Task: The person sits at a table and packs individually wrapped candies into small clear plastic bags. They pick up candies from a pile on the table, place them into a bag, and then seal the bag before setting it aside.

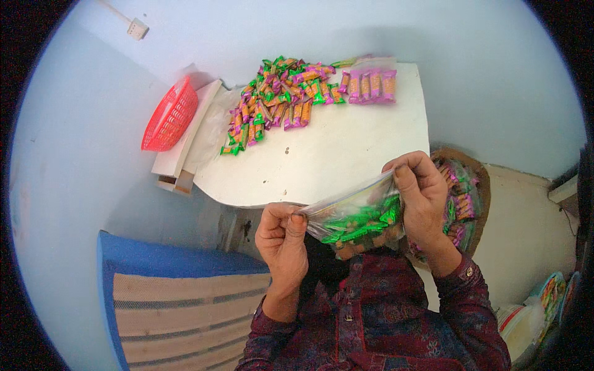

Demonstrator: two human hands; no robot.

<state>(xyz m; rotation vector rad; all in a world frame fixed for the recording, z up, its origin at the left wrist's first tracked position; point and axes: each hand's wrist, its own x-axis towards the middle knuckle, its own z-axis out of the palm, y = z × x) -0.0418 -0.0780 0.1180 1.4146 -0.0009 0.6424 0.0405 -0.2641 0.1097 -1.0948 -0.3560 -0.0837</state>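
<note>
Both hands stretch the top edge of a clear zip plastic bag [362, 222] between them, near the white table's front edge. My left hand [283, 236] pinches its left top corner between thumb and fingers. The right top corner is gripped by my right hand [420, 192] in the same way. Green-wrapped snack packets lie inside the bag. On the table's far side is a heap of small green and purple snack packets [274, 92]. To the right of the heap lies a clear bag of purple-wrapped packets [372, 86].
A red plastic basket [171, 118] rests on a white drawer unit [185, 139] left of the white table [325, 148]. Beside the table at the right stands a brown-rimmed container [482, 199] holding more bagged packets. A blue-framed slatted piece of furniture [181, 259] is at the lower left.
</note>
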